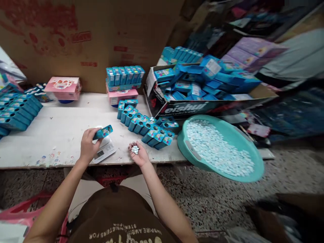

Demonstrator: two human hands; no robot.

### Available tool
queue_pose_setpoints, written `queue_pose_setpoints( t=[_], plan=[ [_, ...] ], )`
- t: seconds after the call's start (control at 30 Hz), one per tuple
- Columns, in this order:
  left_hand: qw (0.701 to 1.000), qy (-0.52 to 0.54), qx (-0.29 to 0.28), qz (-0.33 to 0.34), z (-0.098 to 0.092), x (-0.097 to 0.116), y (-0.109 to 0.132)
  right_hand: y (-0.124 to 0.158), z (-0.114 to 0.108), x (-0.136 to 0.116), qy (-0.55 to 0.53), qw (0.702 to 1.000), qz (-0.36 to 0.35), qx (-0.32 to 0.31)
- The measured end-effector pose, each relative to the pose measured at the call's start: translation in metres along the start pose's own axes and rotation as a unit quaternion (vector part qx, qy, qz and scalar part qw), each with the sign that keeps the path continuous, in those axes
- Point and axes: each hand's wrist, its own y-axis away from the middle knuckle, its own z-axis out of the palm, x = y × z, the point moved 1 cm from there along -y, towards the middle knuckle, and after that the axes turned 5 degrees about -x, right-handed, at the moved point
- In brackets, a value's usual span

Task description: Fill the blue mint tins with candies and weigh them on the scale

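The person wears a brown T-shirt (pixel 113 216) with cream printed lettering.

A plastic basin (pixel 183 145) sits right of the tins (pixel 152 133) on the table (pixel 58 135).

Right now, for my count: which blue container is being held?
The blue container in the left hand, above the digital scale; no other container is in a hand.
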Motion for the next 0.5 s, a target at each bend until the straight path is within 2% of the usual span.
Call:
queue_pose_setpoints(
  t=[0.1, 0.23, 0.3, 0.37, 0.5],
  plan=[
    [0.987, -0.022, -0.061, 0.149, 0.006, 0.029, -0.012, -0.011, 0.007, -0.001, -0.061, 0.997, -0.014, 0.039],
    [0.945, -0.069, -0.161, 0.277, 0.030, 0.051, -0.022, -0.033, 0.018, -0.006, -0.081, 0.996, -0.028, 0.026],
    [0.921, -0.107, -0.197, 0.318, 0.042, 0.055, -0.025, -0.044, 0.021, -0.008, -0.076, 0.997, -0.018, -0.001],
    [0.903, -0.139, -0.209, 0.348, 0.049, 0.058, -0.029, -0.053, 0.023, -0.010, -0.077, 0.997, -0.001, -0.030],
    [0.879, -0.172, -0.215, 0.389, 0.050, 0.064, -0.036, -0.062, 0.024, -0.009, -0.088, 0.995, 0.010, -0.053]
  ],
)
